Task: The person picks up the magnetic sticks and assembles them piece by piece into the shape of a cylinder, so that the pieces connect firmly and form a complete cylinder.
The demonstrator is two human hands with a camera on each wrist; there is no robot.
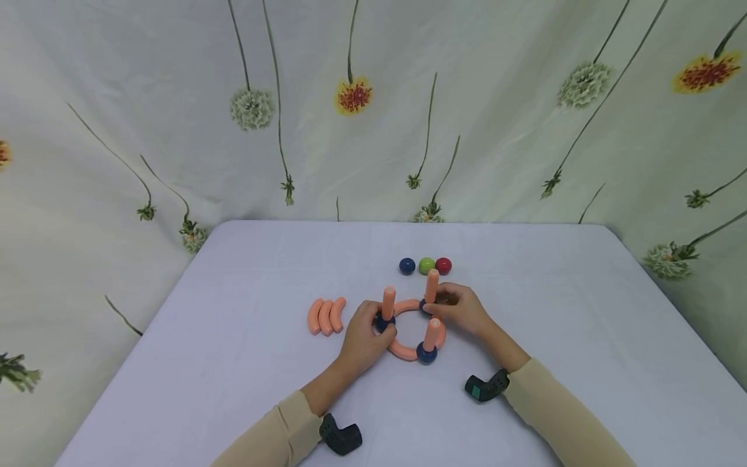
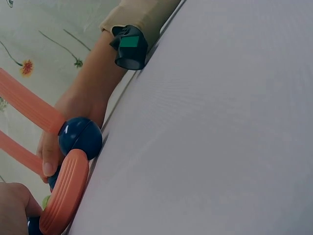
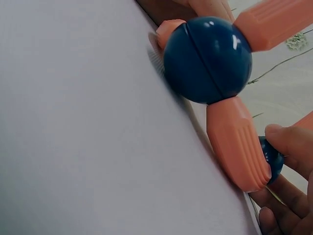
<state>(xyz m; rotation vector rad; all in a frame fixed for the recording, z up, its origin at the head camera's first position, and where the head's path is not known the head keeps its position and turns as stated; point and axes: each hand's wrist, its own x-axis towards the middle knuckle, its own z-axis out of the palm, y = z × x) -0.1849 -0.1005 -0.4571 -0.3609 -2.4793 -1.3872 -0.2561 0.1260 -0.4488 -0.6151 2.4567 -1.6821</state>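
Observation:
A ring of curved orange rods [image 1: 403, 351] joined by three dark blue balls lies on the table. From each ball a straight orange rod [image 1: 432, 334] stands up. My left hand [image 1: 363, 337] grips the left ball [image 1: 385, 322], thumb on the near side and fingers behind. At the back right, my right hand [image 1: 463, 310] pinches another ball, its thumb and fingers about it in the right wrist view too. Neither hand touches the front ball [image 1: 426, 353], which shows large in the left wrist view as a blue ball [image 2: 80, 138].
Three loose curved orange rods [image 1: 325, 316] lie side by side to the left. Behind the ring sit a blue ball [image 1: 407, 266], a green ball [image 1: 427, 264] and a red ball [image 1: 443, 266]. A flowered cloth [image 1: 496, 130] hangs beyond the white table [image 1: 262, 259].

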